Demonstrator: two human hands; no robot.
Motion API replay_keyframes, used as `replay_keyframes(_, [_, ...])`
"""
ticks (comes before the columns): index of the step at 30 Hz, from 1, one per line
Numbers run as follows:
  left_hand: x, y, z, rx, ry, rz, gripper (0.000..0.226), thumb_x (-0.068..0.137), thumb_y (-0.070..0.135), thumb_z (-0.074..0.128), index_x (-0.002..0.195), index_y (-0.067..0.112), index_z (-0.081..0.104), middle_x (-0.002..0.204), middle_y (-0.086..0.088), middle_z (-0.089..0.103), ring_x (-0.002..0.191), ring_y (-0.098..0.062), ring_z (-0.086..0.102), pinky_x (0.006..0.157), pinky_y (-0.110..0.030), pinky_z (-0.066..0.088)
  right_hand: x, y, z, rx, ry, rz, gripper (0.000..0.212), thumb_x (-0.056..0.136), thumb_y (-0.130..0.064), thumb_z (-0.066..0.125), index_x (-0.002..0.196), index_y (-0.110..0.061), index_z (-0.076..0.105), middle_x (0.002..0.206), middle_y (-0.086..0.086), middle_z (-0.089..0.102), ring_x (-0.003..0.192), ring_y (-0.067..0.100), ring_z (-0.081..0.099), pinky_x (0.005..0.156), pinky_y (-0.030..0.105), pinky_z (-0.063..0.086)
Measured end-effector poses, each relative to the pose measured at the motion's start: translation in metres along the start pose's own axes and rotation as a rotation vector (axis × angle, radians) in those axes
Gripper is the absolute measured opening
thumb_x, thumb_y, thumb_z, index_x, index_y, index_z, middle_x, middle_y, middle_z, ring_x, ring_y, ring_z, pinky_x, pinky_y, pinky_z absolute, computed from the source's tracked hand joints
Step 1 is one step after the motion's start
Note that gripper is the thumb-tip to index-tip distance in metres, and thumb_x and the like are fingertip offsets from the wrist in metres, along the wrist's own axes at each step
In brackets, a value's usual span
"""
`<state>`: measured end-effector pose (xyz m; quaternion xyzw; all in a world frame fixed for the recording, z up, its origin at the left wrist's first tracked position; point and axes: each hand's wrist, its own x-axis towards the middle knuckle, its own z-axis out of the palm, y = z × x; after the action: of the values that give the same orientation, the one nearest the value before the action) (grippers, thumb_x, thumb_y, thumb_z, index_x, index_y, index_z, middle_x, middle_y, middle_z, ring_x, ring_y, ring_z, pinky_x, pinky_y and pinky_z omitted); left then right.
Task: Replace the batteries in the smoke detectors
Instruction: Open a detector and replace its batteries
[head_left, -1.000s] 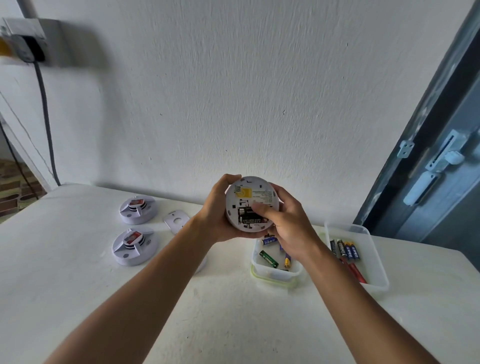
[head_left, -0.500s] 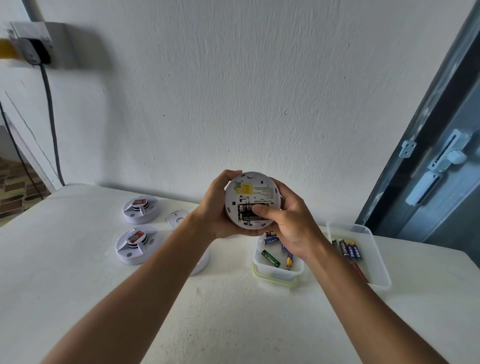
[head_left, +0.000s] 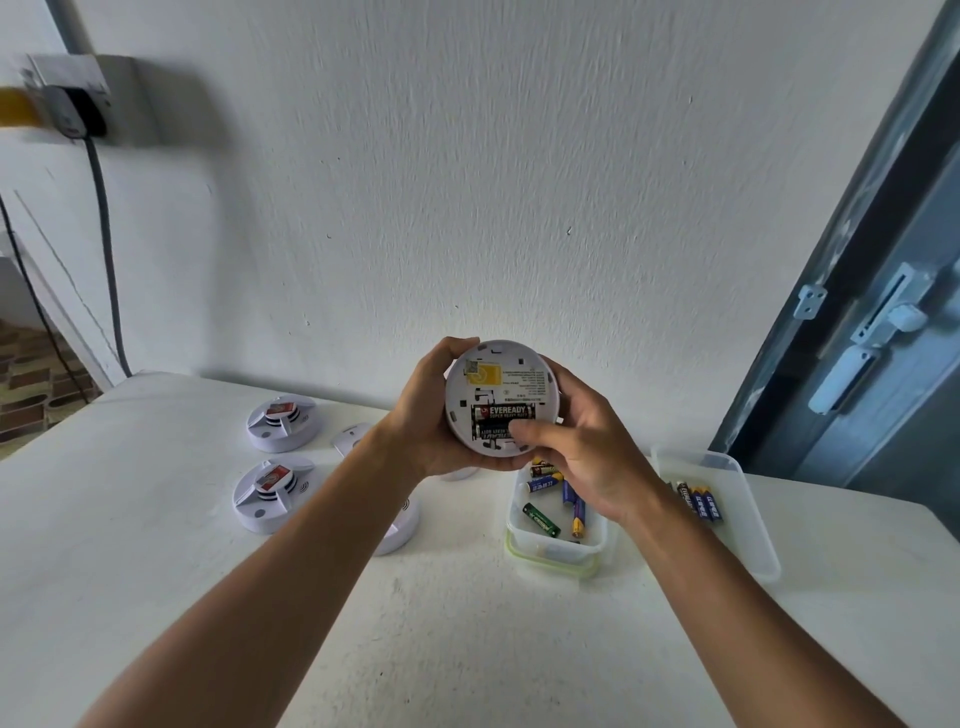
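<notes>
A round white smoke detector (head_left: 501, 379) is held up above the table with its back facing me. My left hand (head_left: 423, 415) grips its left rim. My right hand (head_left: 582, 441) curls round its right rim, and the thumb presses on the lower of two black batteries (head_left: 503, 415) seated in the open compartment. A yellow label sits above the batteries. The detector's front side is hidden.
On the white table (head_left: 156, 545) two detectors (head_left: 280, 422) (head_left: 267, 493) lie at the left, a third (head_left: 397, 530) is half under my left forearm, and a white cover (head_left: 350, 441) lies behind. A green-rimmed tub (head_left: 558, 551) and a clear tray (head_left: 748, 519) hold batteries. A door is at the right.
The detector has risen slightly and tilted more toward me. My right thumb has slid down from the compartment's middle onto the lower battery, baring the upper battery's label.
</notes>
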<state>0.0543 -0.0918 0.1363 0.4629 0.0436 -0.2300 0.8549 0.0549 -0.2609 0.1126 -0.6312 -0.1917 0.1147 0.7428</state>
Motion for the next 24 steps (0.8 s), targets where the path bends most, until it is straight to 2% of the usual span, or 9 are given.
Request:
replay_keyframes(4, [-0.0009, -0.0001, 0.0001, 0.0, -0.009, 0.005, 0.049, 0.075, 0.05, 0.046, 0.088, 0.015, 0.078, 0.094, -0.015, 0.071, 0.079, -0.028, 0.066, 0.071, -0.041, 0.055, -0.001, 0.0006, 0.0012, -0.011, 0.033, -0.009, 0.056, 0.08, 0.007, 0.069, 0.127, -0.022, 0.059, 0.117, 0.014, 0.065, 0.111, 0.03, 0.063, 0.086, 0.047, 0.057])
replay_keyframes(10, [-0.0036, -0.0019, 0.0016, 0.008, 0.01, -0.001, 0.05, 0.077, 0.05, 0.045, 0.086, 0.014, 0.078, 0.092, -0.015, 0.071, 0.076, -0.028, 0.067, 0.07, -0.04, 0.055, -0.0023, 0.0019, 0.0012, -0.054, 0.052, -0.008, 0.054, 0.08, 0.001, 0.072, 0.125, -0.026, 0.061, 0.116, 0.01, 0.067, 0.108, 0.028, 0.065, 0.089, 0.053, 0.055])
replay_keyframes(16, [-0.0043, -0.0043, 0.0029, 0.015, 0.048, -0.017, 0.059, 0.087, 0.053, 0.037, 0.082, 0.013, 0.079, 0.09, -0.016, 0.072, 0.083, -0.033, 0.063, 0.076, -0.042, 0.05, -0.0038, -0.0029, 0.0021, -0.047, 0.025, 0.031, 0.041, 0.077, -0.022, 0.071, 0.117, -0.032, 0.065, 0.114, 0.006, 0.069, 0.109, 0.028, 0.065, 0.093, 0.059, 0.051])
replay_keyframes(19, [-0.0054, -0.0064, 0.0029, 0.01, 0.065, -0.016, 0.059, 0.088, 0.053, 0.036, 0.082, 0.013, 0.079, 0.089, -0.016, 0.072, 0.085, -0.033, 0.062, 0.077, -0.043, 0.049, -0.005, -0.0023, 0.0031, -0.045, 0.014, 0.03, 0.042, 0.077, -0.02, 0.072, 0.117, -0.03, 0.066, 0.113, 0.006, 0.069, 0.108, 0.028, 0.066, 0.093, 0.058, 0.051])
replay_keyframes(24, [-0.0087, -0.0078, 0.0052, -0.006, 0.064, -0.001, 0.056, 0.087, 0.051, 0.039, 0.085, 0.011, 0.079, 0.095, -0.016, 0.072, 0.081, -0.03, 0.066, 0.076, -0.043, 0.051, -0.0064, -0.0007, 0.0021, -0.078, 0.014, 0.0, 0.059, 0.07, 0.002, 0.076, 0.118, -0.029, 0.065, 0.113, 0.011, 0.067, 0.109, 0.032, 0.064, 0.088, 0.054, 0.055])
